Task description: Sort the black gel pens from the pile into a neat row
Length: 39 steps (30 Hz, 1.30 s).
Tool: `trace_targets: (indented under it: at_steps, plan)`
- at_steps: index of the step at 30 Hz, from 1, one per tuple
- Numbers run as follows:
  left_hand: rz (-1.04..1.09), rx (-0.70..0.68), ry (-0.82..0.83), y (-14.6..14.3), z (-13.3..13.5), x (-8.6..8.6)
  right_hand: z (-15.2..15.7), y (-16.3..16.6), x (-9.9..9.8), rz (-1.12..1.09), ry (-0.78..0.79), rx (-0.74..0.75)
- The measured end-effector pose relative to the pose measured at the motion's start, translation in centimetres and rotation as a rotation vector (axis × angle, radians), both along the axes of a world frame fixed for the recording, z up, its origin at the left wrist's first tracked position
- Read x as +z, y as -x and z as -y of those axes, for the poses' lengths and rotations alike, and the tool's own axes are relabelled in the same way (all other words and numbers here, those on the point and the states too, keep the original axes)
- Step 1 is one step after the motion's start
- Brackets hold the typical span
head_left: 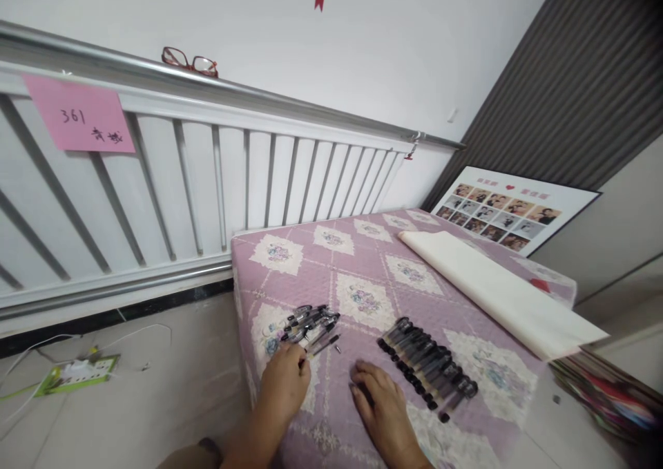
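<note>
My left hand (284, 380) is curled at the near edge of a loose pile of pens and pen parts (311, 319). Its thumb and fingers are pinched together, and whatever lies between them is hidden. Just beyond its fingertips are a slim dark pen piece (325, 345) and a small pale tip piece (338, 349). My right hand (380, 405) rests on the purple floral bedcover (339, 420), fingers slightly bent and thumb apart, holding nothing. To its right, a slanting row of several clear pens with black caps (429, 360) lies side by side.
A rolled cream sheet (481, 286) lies across the bed's right part. Behind stands a photo board (512, 210). A white radiator (259, 172) lines the wall, with glasses (190, 63) on its top and a pink note (80, 115). A power strip (80, 374) sits on the floor.
</note>
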<state>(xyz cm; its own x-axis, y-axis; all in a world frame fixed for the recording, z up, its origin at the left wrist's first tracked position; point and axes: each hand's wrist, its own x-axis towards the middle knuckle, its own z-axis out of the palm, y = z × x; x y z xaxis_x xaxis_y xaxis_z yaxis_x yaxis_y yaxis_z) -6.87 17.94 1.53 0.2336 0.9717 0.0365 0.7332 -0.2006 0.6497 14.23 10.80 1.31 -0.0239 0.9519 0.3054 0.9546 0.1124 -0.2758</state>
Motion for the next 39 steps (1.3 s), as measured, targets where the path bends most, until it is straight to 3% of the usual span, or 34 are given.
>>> trace_targets:
  at_steps: [8,21,26,31,35,39]
  plan:
    - [0.378,0.052,0.055,1.7,-0.6,0.0,-3.1,0.7,0.0,-0.148,-0.032,-0.048]
    - [0.427,-0.013,0.080,2.0,-0.4,0.4,-6.1,2.9,0.8,-0.115,0.027,-0.122]
    - [0.429,-0.072,0.082,2.6,-0.2,0.8,-5.6,2.2,0.3,-0.500,-0.051,-0.122]
    - [0.443,-0.174,0.067,3.4,-0.2,0.4,-2.1,1.2,-0.5,-0.887,-0.069,-0.241]
    - [0.430,-0.242,0.033,3.7,-0.4,-0.3,0.6,0.4,-0.9,-1.187,-0.008,-0.311]
    - [0.385,-0.298,0.012,3.7,-0.3,-0.6,1.1,0.6,-0.4,-1.564,0.057,-0.294]
